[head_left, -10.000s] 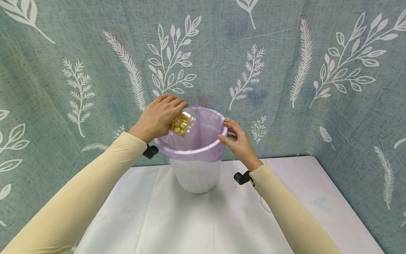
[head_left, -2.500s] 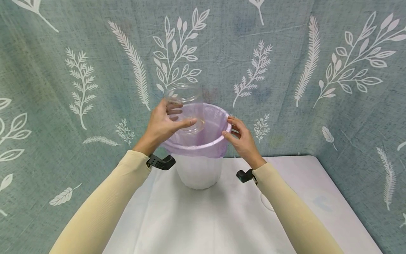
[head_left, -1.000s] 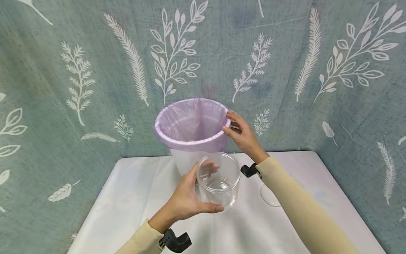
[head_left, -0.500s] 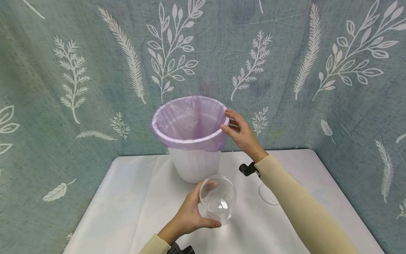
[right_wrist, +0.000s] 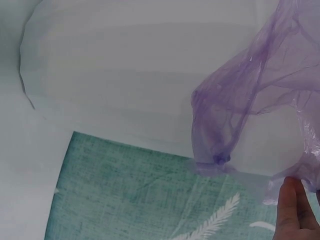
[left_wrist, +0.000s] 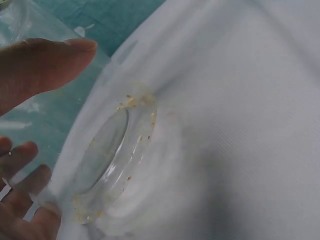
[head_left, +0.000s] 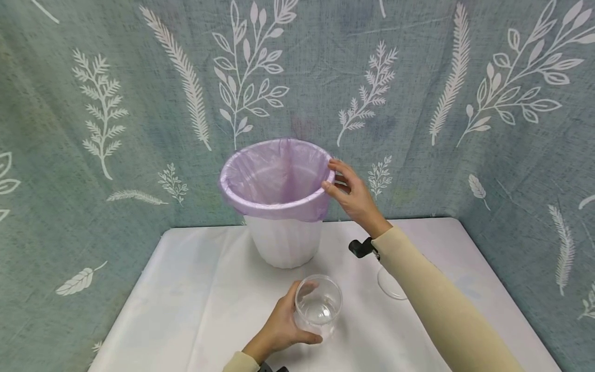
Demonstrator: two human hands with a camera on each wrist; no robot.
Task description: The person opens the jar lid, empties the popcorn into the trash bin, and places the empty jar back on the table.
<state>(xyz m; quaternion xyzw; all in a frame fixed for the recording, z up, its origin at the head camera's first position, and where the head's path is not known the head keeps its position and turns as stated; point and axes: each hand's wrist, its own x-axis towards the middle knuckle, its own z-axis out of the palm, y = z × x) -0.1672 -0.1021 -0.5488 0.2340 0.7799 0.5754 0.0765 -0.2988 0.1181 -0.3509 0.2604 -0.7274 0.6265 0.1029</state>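
My left hand (head_left: 282, 323) grips a clear, wide-mouthed jar (head_left: 321, 306) from its left side, thumb in front and fingers behind. The jar stands upright at the table's front middle, mouth up. Through its wall in the left wrist view, yellowish crumbs (left_wrist: 131, 101) cling around the base. Behind it is a white bin (head_left: 285, 240) lined with a thin purple bag (head_left: 279, 178) folded over the rim. My right hand (head_left: 351, 194) holds the bin's right rim, thumb in front, fingers around the far side. In the right wrist view, the fingertips touch the gathered bag edge (right_wrist: 235, 110).
A clear round lid (head_left: 389, 285) lies on the white-covered table (head_left: 186, 289), partly hidden by my right sleeve (head_left: 432, 299). A green leaf-patterned curtain (head_left: 297, 77) hangs close behind the bin and along both sides.
Ten seconds ago the left hand tipped the jar, holding yellow pieces, over the bin. The jar, with only crumbs left, has since come forward and down to the table. The right hand stays on the rim.
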